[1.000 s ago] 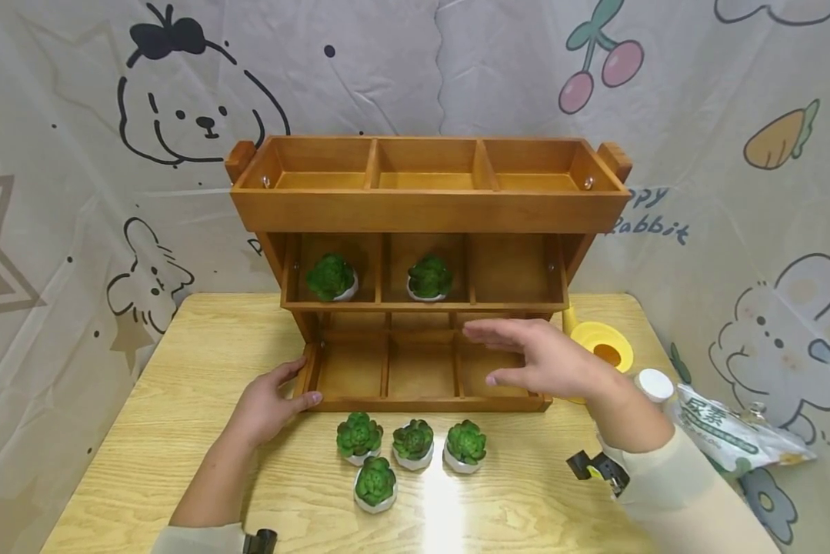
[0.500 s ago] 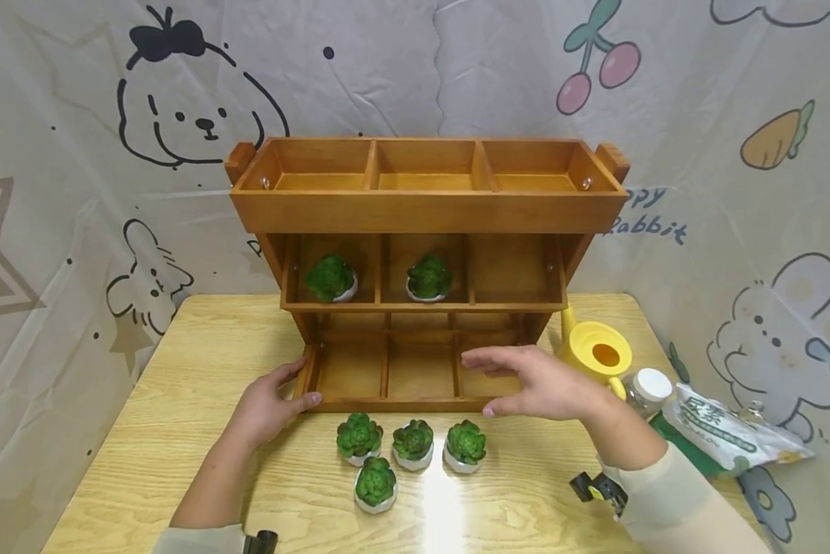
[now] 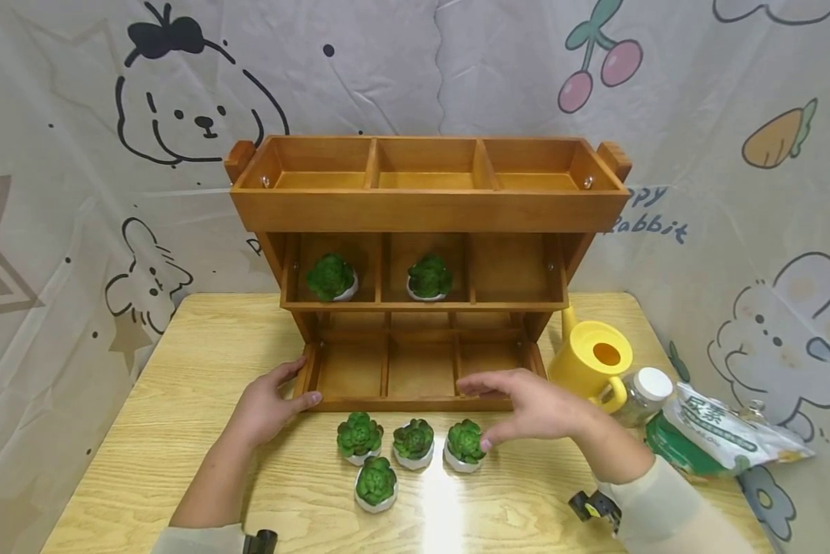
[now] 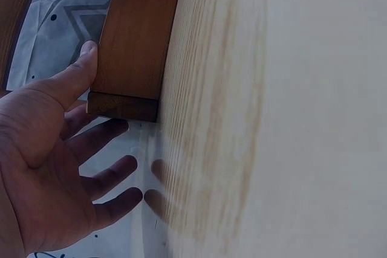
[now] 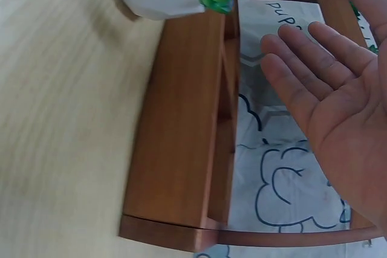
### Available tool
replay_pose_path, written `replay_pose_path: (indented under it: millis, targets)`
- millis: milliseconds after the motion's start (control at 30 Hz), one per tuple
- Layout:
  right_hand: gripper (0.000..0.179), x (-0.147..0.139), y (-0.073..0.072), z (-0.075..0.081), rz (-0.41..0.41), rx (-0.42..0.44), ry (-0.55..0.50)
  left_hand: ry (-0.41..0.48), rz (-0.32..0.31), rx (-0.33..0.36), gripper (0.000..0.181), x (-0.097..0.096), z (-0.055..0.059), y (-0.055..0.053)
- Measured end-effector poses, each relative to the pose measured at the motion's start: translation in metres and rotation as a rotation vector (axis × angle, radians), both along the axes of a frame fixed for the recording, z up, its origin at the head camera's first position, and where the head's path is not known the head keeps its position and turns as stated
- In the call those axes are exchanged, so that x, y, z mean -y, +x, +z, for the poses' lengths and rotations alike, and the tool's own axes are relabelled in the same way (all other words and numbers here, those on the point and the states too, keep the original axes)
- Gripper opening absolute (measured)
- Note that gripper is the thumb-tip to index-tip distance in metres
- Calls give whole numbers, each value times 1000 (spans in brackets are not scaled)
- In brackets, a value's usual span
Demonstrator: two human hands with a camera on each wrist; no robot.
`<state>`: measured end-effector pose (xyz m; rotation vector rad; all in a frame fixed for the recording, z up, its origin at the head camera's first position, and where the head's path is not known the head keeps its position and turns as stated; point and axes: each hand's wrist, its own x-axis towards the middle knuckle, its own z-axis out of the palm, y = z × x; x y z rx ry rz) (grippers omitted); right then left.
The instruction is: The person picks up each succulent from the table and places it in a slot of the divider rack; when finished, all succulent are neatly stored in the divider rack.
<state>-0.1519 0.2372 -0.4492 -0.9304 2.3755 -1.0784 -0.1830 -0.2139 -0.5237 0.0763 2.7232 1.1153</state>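
A three-tier wooden planter shelf (image 3: 428, 212) stands on the table, its tiers split into compartments. My left hand (image 3: 264, 406) holds the shelf's lower left corner between thumb and forefinger; the left wrist view shows the other fingers (image 4: 115, 176) spread beside it, off the wood. My right hand (image 3: 535, 404), fingers extended and thumb apart, hovers by the lower tier's front edge. Its thumb tip overlaps the rightmost potted succulent (image 3: 465, 442) in the head view; contact cannot be told. Nearby are potted succulents at the left (image 3: 359, 437), middle (image 3: 413, 442) and front (image 3: 376, 483).
Two potted succulents, left (image 3: 331, 277) and centre (image 3: 430, 277), sit in the middle tier. At the right are a yellow watering can (image 3: 588, 358), a clear jar with a white lid (image 3: 645, 394) and a white-and-green bag (image 3: 719, 435). A printed cloth hangs behind.
My right hand has come down and toward me from over the lower tier to beside the rightmost succulent, uncovering more of the watering can. My left hand stays at the shelf corner.
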Motion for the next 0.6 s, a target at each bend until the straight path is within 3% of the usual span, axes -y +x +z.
replay_pose_path:
  millis: [267,600]
  targets:
    - [87,2,3,-12,21,-19,72,-4,0,-5,85,1,1,1]
    - [90,6,9,-31,39,14,57,1,-2,0,85,1,1,1]
